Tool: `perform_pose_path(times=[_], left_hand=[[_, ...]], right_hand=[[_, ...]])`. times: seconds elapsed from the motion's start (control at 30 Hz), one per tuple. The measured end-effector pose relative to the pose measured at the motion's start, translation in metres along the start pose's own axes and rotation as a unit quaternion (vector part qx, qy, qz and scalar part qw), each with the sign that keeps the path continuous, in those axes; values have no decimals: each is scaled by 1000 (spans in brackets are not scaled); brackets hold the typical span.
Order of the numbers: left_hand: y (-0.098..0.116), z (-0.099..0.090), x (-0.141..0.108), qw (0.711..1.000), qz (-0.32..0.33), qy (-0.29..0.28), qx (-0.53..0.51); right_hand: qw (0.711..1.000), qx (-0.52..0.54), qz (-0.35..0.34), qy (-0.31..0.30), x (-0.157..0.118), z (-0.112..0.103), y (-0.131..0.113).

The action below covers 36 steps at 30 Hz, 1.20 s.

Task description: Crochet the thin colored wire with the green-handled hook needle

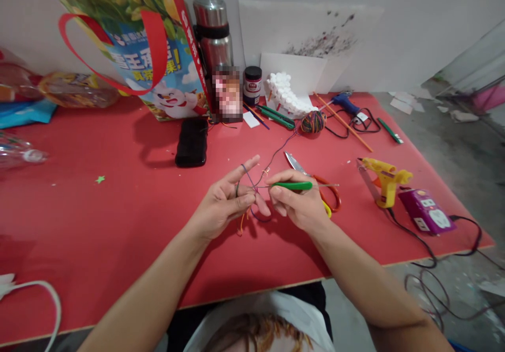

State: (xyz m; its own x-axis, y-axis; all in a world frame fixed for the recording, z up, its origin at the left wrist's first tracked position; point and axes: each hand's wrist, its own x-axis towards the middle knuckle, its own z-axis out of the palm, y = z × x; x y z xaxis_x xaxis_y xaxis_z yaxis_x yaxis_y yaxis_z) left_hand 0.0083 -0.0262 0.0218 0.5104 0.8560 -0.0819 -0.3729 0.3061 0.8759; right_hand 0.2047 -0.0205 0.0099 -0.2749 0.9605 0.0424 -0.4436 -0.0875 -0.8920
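Note:
My right hand [294,197] is closed around a green-handled crochet hook [294,185]. The hook's thin tip points left to the fingers of my left hand [226,199]. There my left thumb pinches dark multicolour yarn [245,170], which loops over the raised index finger and hangs in a loop below. Small orange yarn ends [241,228] dangle under the fingers. The strand runs back across the table to a multicolour yarn ball [313,122]. Scissors [295,163] with orange handles lie just behind my right hand, partly hidden by it.
On the red table [130,225] a black case [191,142] lies behind my left hand. A printed bag [158,68], a steel thermos [215,36] and a green cutter [278,117] are at the back. To the right are a yellow glue gun [386,178] and a purple power box [426,211].

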Motion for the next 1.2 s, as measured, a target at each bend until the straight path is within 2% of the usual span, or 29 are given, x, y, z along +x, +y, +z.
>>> perform_pose_path(times=[0.1, 0.2, 0.4, 0.5, 0.57, 0.73, 0.9, 1.0, 1.1, 1.2], left_hand=[[1, -1, -1, 1000, -9, -24, -1], [0, -2, -2, 998, -21, -55, 16], [-1, -1, -2, 994, -41, -92, 34], [-2, -1, -2, 995, -42, -88, 34], [-3, -1, -1, 996, -38, -78, 22], [0, -1, 0, 999, -12, -30, -27], [2, 0, 0, 1000, -5, -13, -22], [1, 0, 0, 1000, 6, -8, -5], [-1, -2, 1, 1000, 16, 1, 8], [0, -5, 1, 1000, 18, 3, 12]], right_hand=[[994, 84, 71, -24, 5, -5, -2], [987, 113, 110, -43, 8, -12, -3], [982, 108, 129, -84, 10, -17, -3], [979, 115, 134, -99, 9, -15, -2], [981, 121, 125, -83, 8, -13, -2], [993, 98, 58, -19, 3, -5, -2], [997, -41, -52, -35, -4, -4, -5], [974, -172, -139, -58, -5, -7, -10], [930, -283, -226, -66, -4, -8, -16], [897, -340, -269, -79, -2, -8, -18]])
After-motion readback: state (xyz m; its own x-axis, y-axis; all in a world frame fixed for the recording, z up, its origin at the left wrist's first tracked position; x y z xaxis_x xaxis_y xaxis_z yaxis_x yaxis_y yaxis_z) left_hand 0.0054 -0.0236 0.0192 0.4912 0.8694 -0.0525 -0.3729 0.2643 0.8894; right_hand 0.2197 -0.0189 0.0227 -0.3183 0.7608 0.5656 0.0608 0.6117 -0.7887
